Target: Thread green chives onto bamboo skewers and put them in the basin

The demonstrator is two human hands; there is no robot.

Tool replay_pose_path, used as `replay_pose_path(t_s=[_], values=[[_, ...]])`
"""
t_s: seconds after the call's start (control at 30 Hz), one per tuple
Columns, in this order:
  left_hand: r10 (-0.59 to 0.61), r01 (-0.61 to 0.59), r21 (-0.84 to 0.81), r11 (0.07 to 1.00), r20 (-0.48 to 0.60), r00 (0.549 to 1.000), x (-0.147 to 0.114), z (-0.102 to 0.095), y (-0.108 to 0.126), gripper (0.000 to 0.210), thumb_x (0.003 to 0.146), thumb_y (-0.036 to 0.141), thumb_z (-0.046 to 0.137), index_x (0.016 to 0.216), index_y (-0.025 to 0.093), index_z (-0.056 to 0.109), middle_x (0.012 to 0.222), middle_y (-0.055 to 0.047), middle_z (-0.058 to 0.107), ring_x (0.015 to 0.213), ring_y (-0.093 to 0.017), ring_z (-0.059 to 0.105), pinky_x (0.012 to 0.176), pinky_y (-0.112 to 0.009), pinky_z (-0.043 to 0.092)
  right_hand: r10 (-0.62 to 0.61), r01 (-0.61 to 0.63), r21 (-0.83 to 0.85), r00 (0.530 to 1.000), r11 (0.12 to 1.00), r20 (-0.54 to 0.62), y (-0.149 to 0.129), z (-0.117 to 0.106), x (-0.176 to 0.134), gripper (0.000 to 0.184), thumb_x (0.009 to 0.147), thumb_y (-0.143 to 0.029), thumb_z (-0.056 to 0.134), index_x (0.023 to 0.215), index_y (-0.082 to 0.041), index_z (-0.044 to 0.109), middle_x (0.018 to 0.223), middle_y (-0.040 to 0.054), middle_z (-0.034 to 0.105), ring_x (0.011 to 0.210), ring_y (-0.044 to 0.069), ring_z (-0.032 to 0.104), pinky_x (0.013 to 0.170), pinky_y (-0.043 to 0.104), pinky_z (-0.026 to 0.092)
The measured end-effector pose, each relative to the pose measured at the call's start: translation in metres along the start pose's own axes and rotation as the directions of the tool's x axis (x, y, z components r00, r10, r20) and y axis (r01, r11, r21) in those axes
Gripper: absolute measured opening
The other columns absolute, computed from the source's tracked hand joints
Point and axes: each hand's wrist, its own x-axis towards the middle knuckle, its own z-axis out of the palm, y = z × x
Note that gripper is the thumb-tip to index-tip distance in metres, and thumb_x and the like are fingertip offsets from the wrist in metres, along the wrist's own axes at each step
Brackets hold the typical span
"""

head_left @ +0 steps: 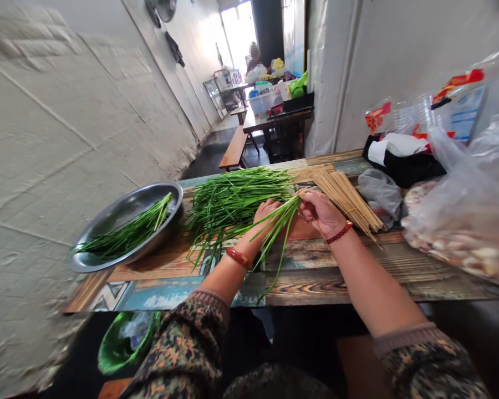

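Observation:
My right hand is closed in a pinch on the pale ends of a small bunch of garlic chives. The green blades of this bunch droop to the left, across my left wrist. My left hand rests at the near right edge of a large pile of garlic chives. Its fingers look curled, but the bunch and the hand itself hide the tips, so what they hold cannot be made out. On the left, a metal bowl holds another bundle of chives.
Bamboo skewers lie fanned out right of my right hand. Further right are a grey plastic bag and a clear bag of what looks like garlic. A green-lined bin stands below the wooden table. A person is far back.

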Motion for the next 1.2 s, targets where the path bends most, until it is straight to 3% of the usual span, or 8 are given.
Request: replay_pose_path(t_s=[0.23,0.4,0.6,0.73,0.87,1.03,1.1,1.2], values=[[0.014,-0.009,0.112,0.994,-0.047,0.999,0.000,0.001,0.006,0.016,0.088,0.031,0.053,0.089,0.021,0.066,0.092,-0.006,0.063,0.096,-0.022,0.050,0.086,-0.035,0.037,0.007,-0.007,-0.066,1.000,0.998,0.001,0.001,0.002,-0.001,0.021,0.069,-0.031,0.071,0.078,-0.016,0.059,0.052,-0.0062,0.055,0.035,0.002,0.039,0.033,0.013,0.027],[-0.091,0.054,-0.209,0.976,-0.171,0.981,-0.010,-0.008,-0.015,0.009,0.081,0.019,0.055,0.076,0.017,0.062,0.076,-0.002,0.061,0.074,-0.015,0.052,0.070,-0.027,0.040,0.052,-0.050,-0.174,0.999,0.983,0.008,0.010,0.010,-0.003,0.023,0.069,-0.034,0.072,0.078,-0.016,0.060,0.055,-0.0060,0.054,0.040,0.003,0.042,0.035,0.012,0.030],[-0.366,0.236,-0.736,0.635,-0.017,0.931,-0.034,-0.025,-0.029,0.028,0.073,0.012,0.051,0.096,0.013,0.067,0.061,0.003,0.057,0.049,-0.008,0.048,0.049,-0.020,0.036,0.072,-0.083,-0.364,0.996,0.928,-0.043,0.036,0.021,0.001,0.026,0.069,-0.038,0.071,0.074,-0.016,0.058,0.054,-0.0057,0.054,0.041,0.004,0.044,0.036,0.014,0.031],[-0.418,0.296,-0.838,0.458,0.091,0.904,-0.043,-0.032,-0.023,0.024,0.075,0.027,0.059,0.090,0.012,0.069,0.051,0.004,0.052,0.042,-0.007,0.042,0.041,-0.019,0.029,0.031,-0.061,-0.480,0.997,0.875,-0.069,0.050,0.024,0.002,0.028,0.074,-0.042,0.067,0.078,-0.015,0.060,0.056,-0.0049,0.056,0.040,0.004,0.045,0.037,0.015,0.032],[-0.428,0.242,-0.902,0.359,0.072,0.901,-0.043,-0.038,-0.032,0.023,0.071,0.033,0.066,0.081,0.013,0.066,0.056,0.003,0.055,0.044,-0.006,0.046,0.042,-0.018,0.031,-0.035,-0.011,-0.584,0.997,0.812,-0.067,0.054,0.027,-0.001,0.029,0.079,-0.045,0.062,0.084,-0.016,0.061,0.059,-0.0035,0.058,0.042,0.006,0.048,0.040,0.017,0.036],[-0.466,0.139,-0.967,0.211,0.025,0.885,-0.040,-0.060,-0.063,0.025,0.070,0.036,0.068,0.080,0.014,0.062,0.066,0.001,0.060,0.050,-0.007,0.052,0.046,-0.018,0.038,-0.155,0.104,-0.791,0.988,0.603,0.013,0.057,0.034,-0.006,0.021,0.085,-0.039,0.056,0.085,-0.019,0.063,0.058,-0.0021,0.059,0.044,0.009,0.051,0.042,0.021,0.037],[-0.450,0.161,-0.951,0.263,0.027,0.893,-0.039,-0.069,-0.070,0.023,0.071,0.035,0.067,0.080,0.014,0.062,0.068,0.000,0.061,0.054,-0.008,0.056,0.050,-0.019,0.041,-0.184,0.149,-0.843,0.981,0.517,0.060,0.059,0.037,-0.008,0.017,0.085,-0.035,0.056,0.083,-0.020,0.064,0.057,-0.0020,0.058,0.044,0.010,0.052,0.044,0.022,0.037],[-0.394,0.223,-0.842,0.491,0.014,0.919,-0.039,-0.073,-0.067,0.018,0.070,0.029,0.067,0.076,0.013,0.063,0.063,0.000,0.061,0.054,-0.009,0.056,0.050,-0.019,0.041,-0.219,0.182,-0.887,0.971,0.425,0.094,0.062,0.040,-0.009,0.013,0.084,-0.030,0.056,0.082,-0.021,0.065,0.055,-0.0016,0.059,0.047,0.012,0.053,0.047,0.023,0.037]])
